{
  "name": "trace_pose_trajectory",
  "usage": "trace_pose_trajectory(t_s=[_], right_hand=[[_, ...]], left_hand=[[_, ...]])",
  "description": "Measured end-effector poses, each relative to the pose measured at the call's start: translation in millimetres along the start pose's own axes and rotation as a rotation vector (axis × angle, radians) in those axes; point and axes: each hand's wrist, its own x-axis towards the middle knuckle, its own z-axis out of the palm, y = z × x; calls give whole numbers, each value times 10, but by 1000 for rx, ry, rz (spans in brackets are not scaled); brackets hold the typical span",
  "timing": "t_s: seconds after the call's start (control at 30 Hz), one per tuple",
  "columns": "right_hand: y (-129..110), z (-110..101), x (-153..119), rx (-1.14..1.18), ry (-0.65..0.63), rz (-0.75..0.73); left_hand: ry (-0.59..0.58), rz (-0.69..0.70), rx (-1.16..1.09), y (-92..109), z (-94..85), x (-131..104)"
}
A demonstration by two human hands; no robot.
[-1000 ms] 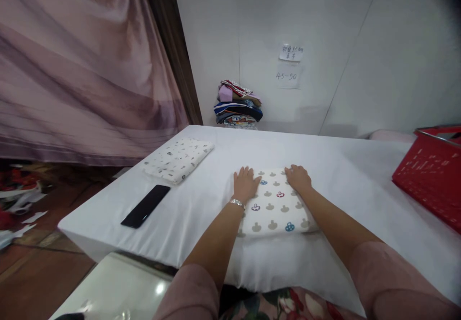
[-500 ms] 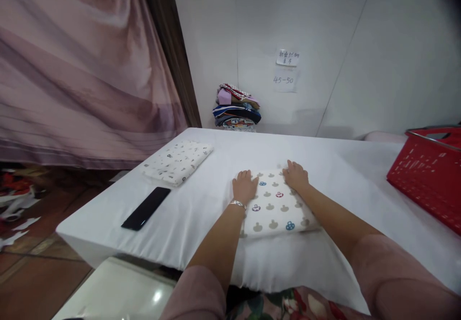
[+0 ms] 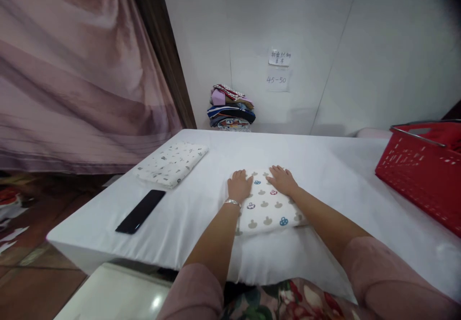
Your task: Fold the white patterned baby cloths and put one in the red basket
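Observation:
A folded white cloth (image 3: 266,209) printed with grey, blue and red mushrooms lies flat on the white-covered table in front of me. My left hand (image 3: 239,185) rests on its far left corner, palm down with fingers stretched forward. On the far right part of the cloth lies my right hand (image 3: 283,181), also palm down, its fingers spread. Both hands press on the fabric from above without gripping it, and they hide its far corners.
Left on the table (image 3: 201,205) are another folded cloth (image 3: 175,164) with small dark prints and a black phone (image 3: 141,211). A red plastic basket (image 3: 421,171) stands at the right. Behind the far edge rises a stack of folded fabrics (image 3: 231,109) against the wall.
My right hand has slid inward, from the cloth's far right corner onto its printed top. My left hand stays at the left corner. The whole view has shifted slightly.

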Motion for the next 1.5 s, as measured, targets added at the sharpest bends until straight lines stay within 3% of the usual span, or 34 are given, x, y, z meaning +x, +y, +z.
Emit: trace_pose_trajectory(t_s=[0.13, 0.27, 0.47, 0.63, 0.93, 1.07, 1.2, 1.27, 1.37, 1.5], right_hand=[[13, -90, -63, 84, -34, 24], [146, -104, -381, 176, 14, 96], [297, 91, -1166, 462, 197, 301], [224, 232, -1516, 619, 368, 279], [370, 246, -1381, 874, 418, 339], [800, 52, -1170, 792, 364, 293], [1337, -318, -902, 452, 424, 360], [1421, -462, -822, 358, 456, 367], [1183, -489, -829, 303, 459, 219], [571, -220, -1028, 177, 301, 50]], left_hand=[[-27, -2, -20, -12, -15, 3], [-36, -3, -36, -17, -23, 5], [-56, -39, -73, -18, -56, 10], [-22, -165, -125, -12, -139, -38], [-52, -197, -147, -88, -273, -98], [-112, -247, -147, -79, -304, -240], [-262, -181, -216, 90, -255, -649], [-284, -124, -244, 182, -223, -848], [-236, -134, -273, 249, -198, -982], [-145, -143, -329, 260, -180, -876]])
